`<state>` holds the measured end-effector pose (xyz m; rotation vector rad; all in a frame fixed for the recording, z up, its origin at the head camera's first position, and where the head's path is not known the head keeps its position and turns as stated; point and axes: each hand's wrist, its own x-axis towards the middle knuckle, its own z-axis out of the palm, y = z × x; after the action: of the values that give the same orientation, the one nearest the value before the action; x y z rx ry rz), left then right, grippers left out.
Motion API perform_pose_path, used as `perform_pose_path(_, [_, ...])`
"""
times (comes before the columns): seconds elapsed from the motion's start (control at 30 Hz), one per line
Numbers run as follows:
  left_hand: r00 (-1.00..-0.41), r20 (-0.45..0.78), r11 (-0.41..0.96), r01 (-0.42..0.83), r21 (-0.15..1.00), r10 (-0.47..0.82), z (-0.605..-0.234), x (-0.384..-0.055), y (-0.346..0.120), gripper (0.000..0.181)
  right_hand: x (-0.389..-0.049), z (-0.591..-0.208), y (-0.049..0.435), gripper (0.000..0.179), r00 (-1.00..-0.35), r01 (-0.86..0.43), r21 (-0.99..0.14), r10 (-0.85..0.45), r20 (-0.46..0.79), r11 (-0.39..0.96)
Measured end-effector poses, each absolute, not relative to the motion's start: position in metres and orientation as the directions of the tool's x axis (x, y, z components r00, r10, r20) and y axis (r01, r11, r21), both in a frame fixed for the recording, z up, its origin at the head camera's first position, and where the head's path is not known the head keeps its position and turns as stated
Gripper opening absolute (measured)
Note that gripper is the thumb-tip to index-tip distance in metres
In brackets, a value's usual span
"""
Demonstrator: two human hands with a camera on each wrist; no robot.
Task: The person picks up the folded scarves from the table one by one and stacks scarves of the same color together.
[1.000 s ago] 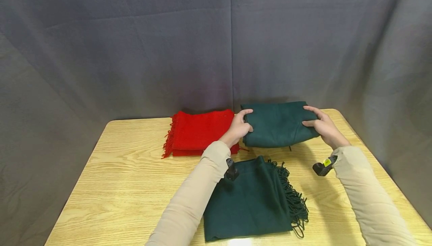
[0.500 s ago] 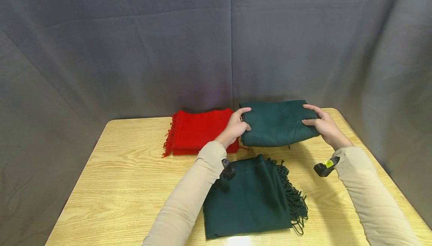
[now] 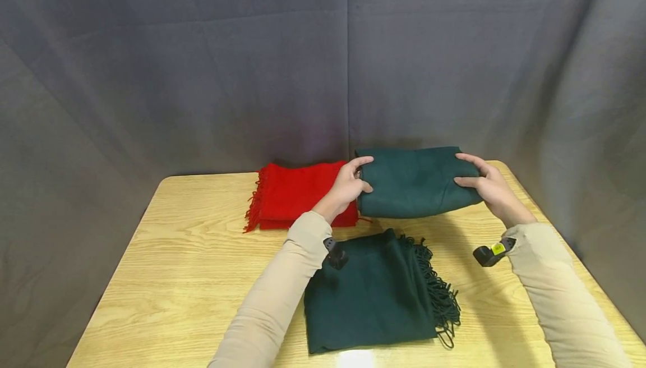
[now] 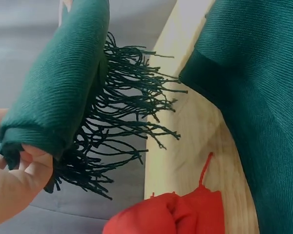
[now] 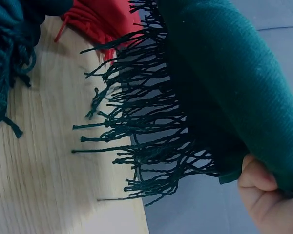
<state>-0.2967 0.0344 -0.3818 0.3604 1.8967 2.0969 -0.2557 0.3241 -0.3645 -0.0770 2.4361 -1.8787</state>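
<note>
A folded dark green scarf (image 3: 416, 183) is held up over the far right of the table, stretched between both hands. My left hand (image 3: 347, 184) grips its left end, thumb in front and fingers curled underneath. At the right end my right hand (image 3: 492, 188) pinches the scarf between thumb and fingers. Both wrist views show the folded roll from below, with dark fringe (image 5: 146, 117) hanging from its underside. A second dark green scarf (image 3: 373, 300) lies folded on the table nearer the body, its fringe on the right side.
A folded red scarf (image 3: 303, 191) with fringe on its left lies at the table's back edge, beside my left hand. The light wooden table (image 3: 202, 278) ends at a grey curtain (image 3: 252, 87) behind. A small black camera sits on each wrist.
Both hands have raised the held scarf slightly, and its left end has shifted a little to the left. The scarf on the table and the red one stay where they were.
</note>
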Motion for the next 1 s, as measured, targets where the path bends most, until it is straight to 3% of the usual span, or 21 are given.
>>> perform_pose_path(0.23, [-0.923, 0.014, -0.083, -0.019, 0.996, 0.384, -0.379, -0.293, 0.031, 0.058, -0.249, -0.360, 0.323, 0.058, -0.995, -0.030, -0.988, -0.104, 0.014, 0.153])
perform_pose_path(0.43, [-0.915, 0.016, -0.053, -0.006, 0.999, 0.402, -0.374, -0.288, 0.029, 0.059, -0.242, -0.358, 0.322, 0.057, -0.994, -0.054, -0.981, -0.100, 0.036, 0.184])
perform_pose_path(0.77, [-0.906, 0.041, -0.018, 0.036, 0.999, 0.422, -0.369, -0.278, 0.020, 0.060, -0.233, -0.355, 0.317, 0.055, -0.987, -0.094, -0.994, -0.134, 0.085, 0.061])
perform_pose_path(1.0, [-0.901, 0.066, -0.037, 0.056, 0.998, 0.429, -0.364, -0.271, 0.010, 0.060, -0.227, -0.350, 0.311, 0.055, -0.985, -0.114, -0.989, -0.141, 0.100, 0.093])
